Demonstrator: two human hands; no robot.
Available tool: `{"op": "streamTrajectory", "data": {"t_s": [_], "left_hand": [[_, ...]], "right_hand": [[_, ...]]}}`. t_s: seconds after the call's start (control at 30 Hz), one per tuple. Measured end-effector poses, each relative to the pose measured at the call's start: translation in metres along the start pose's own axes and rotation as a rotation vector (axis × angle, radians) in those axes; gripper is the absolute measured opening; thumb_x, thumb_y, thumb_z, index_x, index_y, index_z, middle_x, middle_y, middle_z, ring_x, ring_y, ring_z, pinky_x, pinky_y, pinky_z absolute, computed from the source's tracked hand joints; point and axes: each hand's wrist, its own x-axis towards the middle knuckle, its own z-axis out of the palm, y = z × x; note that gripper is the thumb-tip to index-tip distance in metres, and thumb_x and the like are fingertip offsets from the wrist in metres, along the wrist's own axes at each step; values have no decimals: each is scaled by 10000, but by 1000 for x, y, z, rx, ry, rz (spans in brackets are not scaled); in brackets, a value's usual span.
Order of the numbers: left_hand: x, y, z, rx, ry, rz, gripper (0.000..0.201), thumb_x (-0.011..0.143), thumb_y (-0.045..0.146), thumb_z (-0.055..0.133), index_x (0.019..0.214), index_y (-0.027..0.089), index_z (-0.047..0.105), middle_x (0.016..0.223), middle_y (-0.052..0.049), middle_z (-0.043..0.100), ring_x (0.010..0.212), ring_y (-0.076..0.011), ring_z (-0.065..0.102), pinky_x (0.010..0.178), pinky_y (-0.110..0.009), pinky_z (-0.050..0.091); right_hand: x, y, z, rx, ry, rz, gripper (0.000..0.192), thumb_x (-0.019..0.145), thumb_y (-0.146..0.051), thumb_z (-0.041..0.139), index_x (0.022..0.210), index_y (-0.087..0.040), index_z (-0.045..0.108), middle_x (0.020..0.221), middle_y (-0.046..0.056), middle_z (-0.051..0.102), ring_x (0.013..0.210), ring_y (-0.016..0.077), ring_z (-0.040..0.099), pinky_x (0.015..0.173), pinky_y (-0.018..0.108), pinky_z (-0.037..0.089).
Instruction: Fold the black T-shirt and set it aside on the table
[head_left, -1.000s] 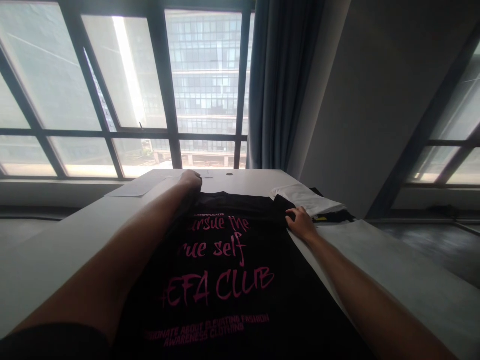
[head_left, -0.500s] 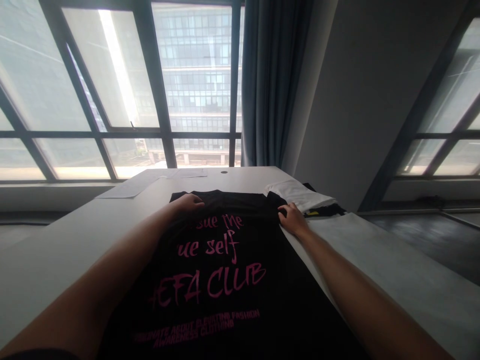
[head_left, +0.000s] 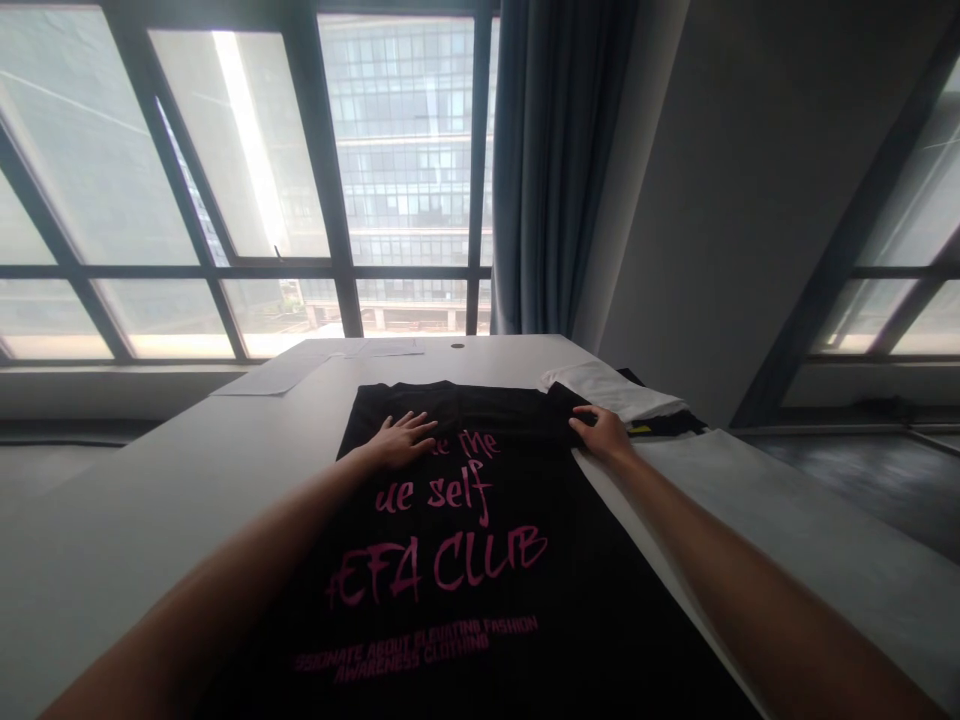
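A black T-shirt [head_left: 480, 560] with pink lettering lies spread on the white table, its collar end away from me. My left hand [head_left: 405, 440] rests flat on its upper left part, fingers spread, covering some of the top line of print. At the upper right edge, by the sleeve, my right hand [head_left: 600, 432] has its thumb and forefinger closed on the black fabric. The lower end of the shirt runs out of the bottom of the view, and my left forearm hides part of its left side.
Folded white and black garments [head_left: 611, 390] lie just beyond my right hand. Paper sheets [head_left: 270, 376] are at the table's far left. The white table [head_left: 150, 480] reaches toward windows and a blue-grey curtain [head_left: 555, 180]. A grey-white surface [head_left: 795, 520] spreads on the right.
My left hand has come off the shirt's upper left edge and moved inward and down, its fingers now spread flat. The right hand stays at the sleeve. The view has shifted slightly left.
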Motion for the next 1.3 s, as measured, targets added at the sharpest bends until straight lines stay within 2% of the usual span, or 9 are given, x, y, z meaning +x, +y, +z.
{"op": "streamTrajectory", "data": {"t_s": [0.17,0.4,0.57,0.67,0.77,0.9,1.03,1.17,1.3], "left_hand": [[0,-4,3,-51,11,33,617,930,638,403,1482,364,398,1609,-32,212,1501,-296,115,1159,-590,25],[7,-20,9,-373,137,15,658,869,711,453,1389,318,544,1550,-45,367,1470,-292,245,1190,-515,69],[10,-36,4,-1060,387,-92,799,937,704,260,1394,110,536,1355,-166,597,1263,-297,554,1064,-405,418],[10,-42,1,-1220,439,-156,856,936,725,182,1452,99,455,1294,-184,638,1133,-292,644,937,-392,521],[10,-47,2,-1147,555,-223,766,914,686,413,1457,148,453,1226,-150,681,1093,-285,662,913,-380,535],[14,-49,9,-948,563,-211,598,785,386,735,1330,174,609,1129,-105,729,1091,-289,660,972,-390,510],[16,-48,12,-786,578,-169,454,770,211,685,1220,154,697,1189,-93,711,1072,-269,664,1006,-378,497],[13,-46,4,-687,640,-171,555,815,163,569,1370,152,584,1470,-92,495,1058,-250,661,1005,-362,503],[7,-42,-4,-487,587,-135,622,825,136,500,1447,123,491,1578,-87,320,1312,-287,502,1114,-350,400]], "right_hand": [[34,-47,-6,166,11,-27,351,710,-255,685,1039,-140,737,1074,118,728,1050,259,664,956,351,494],[73,-171,13,201,-56,-166,446,692,-176,685,1132,-106,708,1185,118,692,1140,271,624,1016,361,466],[37,-247,61,216,-231,-413,521,724,-106,680,1243,-143,656,1329,108,611,1290,281,515,1122,403,376],[2,-272,94,338,-573,-524,681,718,-175,756,1369,-197,559,1441,100,513,1281,282,529,1074,399,438],[-21,-269,113,427,-859,-575,669,761,-288,759,1391,-237,539,1416,71,545,1265,267,548,1045,380,466],[-19,-232,108,292,-732,-517,348,841,-327,680,1174,-229,707,1185,51,700,1141,264,632,1019,383,481],[2,-187,98,11,-528,-381,239,876,-315,623,1054,-218,748,1130,72,718,1100,287,648,1000,406,483],[17,-152,109,-158,-566,-264,367,850,-380,655,1163,-195,698,1270,106,652,1218,323,576,1042,448,447],[17,-139,124,-213,-587,-225,483,887,-452,601,1296,-196,611,1458,123,495,1368,324,424,1118,495,351]]}}
